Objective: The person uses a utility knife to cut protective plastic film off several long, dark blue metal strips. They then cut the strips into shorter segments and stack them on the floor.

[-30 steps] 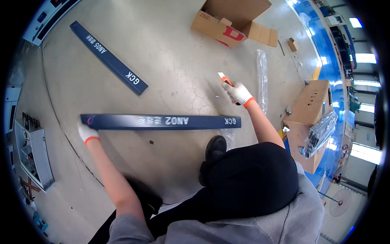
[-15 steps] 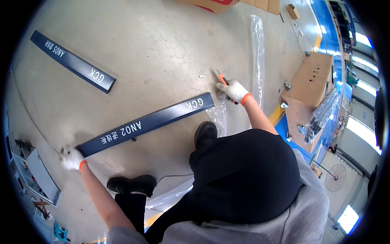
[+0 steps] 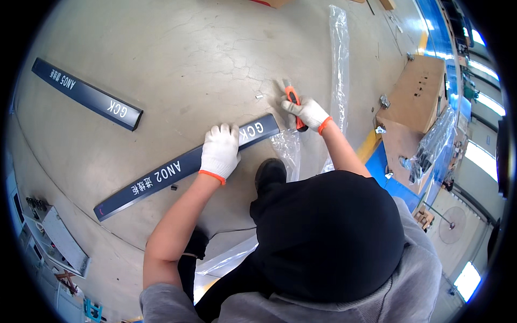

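A long dark navy metal strip panel (image 3: pixel 186 164) with white lettering lies aslant on the floor in front of my feet. Gloved in white with an orange cuff, my left hand (image 3: pixel 219 151) grips this panel right of its middle, fingers over its far edge. Beyond the panel's right end, my right hand (image 3: pixel 311 113), gloved the same way, is closed round an orange and black utility knife (image 3: pixel 292 96) pointing away from me. Clear plastic film (image 3: pixel 287 151) lies by the panel's right end.
A second dark panel (image 3: pixel 89 94) rests at the far left. Long clear plastic wrap (image 3: pixel 339 59) stretches along the floor to the right. Cardboard boxes (image 3: pixel 412 97) stand at the right edge. A grey cabinet (image 3: pixel 62 237) is at the lower left. A small white scrap (image 3: pixel 259 97) lies near the knife.
My left hand has moved right from the panel's left end to grip it right of the middle. My right hand still holds the utility knife, now turned more upright in view.
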`<action>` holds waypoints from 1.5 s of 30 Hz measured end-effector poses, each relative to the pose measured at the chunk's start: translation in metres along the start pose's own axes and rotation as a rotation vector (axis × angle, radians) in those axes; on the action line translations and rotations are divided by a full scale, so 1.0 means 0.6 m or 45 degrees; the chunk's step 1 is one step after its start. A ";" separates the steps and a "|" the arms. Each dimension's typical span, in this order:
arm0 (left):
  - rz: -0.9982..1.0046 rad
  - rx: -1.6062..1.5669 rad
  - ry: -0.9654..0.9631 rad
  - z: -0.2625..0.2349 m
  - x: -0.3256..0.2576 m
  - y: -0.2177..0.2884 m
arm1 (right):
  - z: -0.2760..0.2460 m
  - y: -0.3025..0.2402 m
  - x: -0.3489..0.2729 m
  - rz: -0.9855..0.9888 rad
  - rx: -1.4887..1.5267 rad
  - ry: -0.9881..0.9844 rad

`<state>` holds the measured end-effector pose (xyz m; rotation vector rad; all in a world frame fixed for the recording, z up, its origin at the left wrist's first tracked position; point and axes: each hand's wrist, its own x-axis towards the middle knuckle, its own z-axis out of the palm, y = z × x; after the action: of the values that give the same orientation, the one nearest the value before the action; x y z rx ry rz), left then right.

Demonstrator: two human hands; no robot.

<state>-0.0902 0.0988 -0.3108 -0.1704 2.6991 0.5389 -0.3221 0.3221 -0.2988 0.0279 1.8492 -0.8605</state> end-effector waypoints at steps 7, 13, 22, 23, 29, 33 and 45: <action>-0.145 -0.042 -0.089 -0.101 0.009 -0.002 | 0.000 -0.003 -0.011 -0.019 0.331 0.087; -0.201 -0.295 -0.221 -0.158 0.008 -0.028 | 0.108 0.007 -0.018 -0.062 0.599 -0.333; -0.009 -0.242 0.406 -0.260 -0.011 0.057 | 0.133 -0.171 -0.156 -0.132 0.871 -0.316; 0.009 -0.294 0.410 -0.282 -0.011 0.058 | 0.127 -0.185 -0.168 -0.131 1.007 -0.396; -0.067 -0.748 0.095 -0.427 -0.030 0.060 | 0.098 -0.212 -0.238 -0.841 0.426 -0.065; -0.108 -0.830 0.343 -0.484 -0.045 0.068 | 0.133 -0.209 -0.245 -1.176 0.374 -0.080; 0.067 -0.964 0.690 -0.753 -0.104 0.169 | 0.166 -0.325 -0.277 -1.572 1.002 -0.016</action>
<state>-0.2073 0.0180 0.1340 -0.5046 2.8358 1.7253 -0.2442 0.1804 -0.0764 -0.6779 1.2637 -2.3646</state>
